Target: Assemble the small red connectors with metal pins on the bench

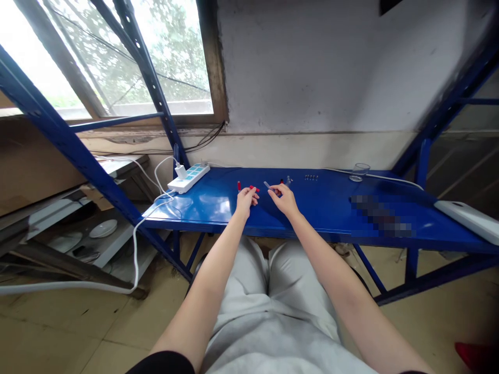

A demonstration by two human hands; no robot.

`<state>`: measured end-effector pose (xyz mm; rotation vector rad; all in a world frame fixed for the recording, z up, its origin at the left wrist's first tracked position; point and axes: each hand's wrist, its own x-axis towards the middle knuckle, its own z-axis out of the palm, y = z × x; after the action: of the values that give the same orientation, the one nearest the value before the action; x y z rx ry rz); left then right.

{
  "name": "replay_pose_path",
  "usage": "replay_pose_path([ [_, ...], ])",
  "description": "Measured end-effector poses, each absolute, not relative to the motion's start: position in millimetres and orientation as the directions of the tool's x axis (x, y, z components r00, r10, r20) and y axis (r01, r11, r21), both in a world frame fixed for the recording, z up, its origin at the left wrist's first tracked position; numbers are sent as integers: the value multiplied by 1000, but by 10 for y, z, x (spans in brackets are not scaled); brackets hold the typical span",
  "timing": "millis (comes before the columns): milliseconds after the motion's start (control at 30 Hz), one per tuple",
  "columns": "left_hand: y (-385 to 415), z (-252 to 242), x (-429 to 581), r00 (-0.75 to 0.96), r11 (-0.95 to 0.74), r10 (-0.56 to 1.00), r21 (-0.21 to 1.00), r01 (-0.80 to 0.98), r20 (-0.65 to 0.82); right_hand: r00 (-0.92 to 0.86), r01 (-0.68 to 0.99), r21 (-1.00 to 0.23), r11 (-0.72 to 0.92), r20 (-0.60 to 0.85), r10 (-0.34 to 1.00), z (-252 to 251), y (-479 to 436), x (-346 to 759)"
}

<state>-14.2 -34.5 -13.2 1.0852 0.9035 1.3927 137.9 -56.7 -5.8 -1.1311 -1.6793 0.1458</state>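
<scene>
Both my arms reach forward to a blue metal shelf (319, 213). My left hand (245, 198) is curled, its fingers closed round a small red piece (254, 188). Another small red part (239, 185) stands just left of it on the shelf. My right hand (284, 198) pinches a thin grey rod (267, 185) that points up and to the left. Beyond its fingers lie a small red bit and a small clear part (288, 180). The two hands are a short gap apart.
A white power strip (188, 177) with a plugged charger and white cable sits at the shelf's left end. A row of small dark screws (311, 177) and a clear glass (359, 172) lie further right. A white flat object (468, 219) rests at the right end. Blue rack posts flank both sides.
</scene>
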Motion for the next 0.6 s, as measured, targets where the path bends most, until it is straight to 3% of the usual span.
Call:
replay_pose_path([
  [267,-382,-134,-104,94,-168,980,981,-98,177,-111,623,-732,274,264,958,72,-523,1775],
  [467,-376,-152,-91,133,-180,975,984,-15,180,172,636,-767,85,248,953,33,-506,2086],
  [600,-383,-148,-99,142,-184,973,983,-8,183,226,648,-762,1,193,955,-11,-488,2091],
])
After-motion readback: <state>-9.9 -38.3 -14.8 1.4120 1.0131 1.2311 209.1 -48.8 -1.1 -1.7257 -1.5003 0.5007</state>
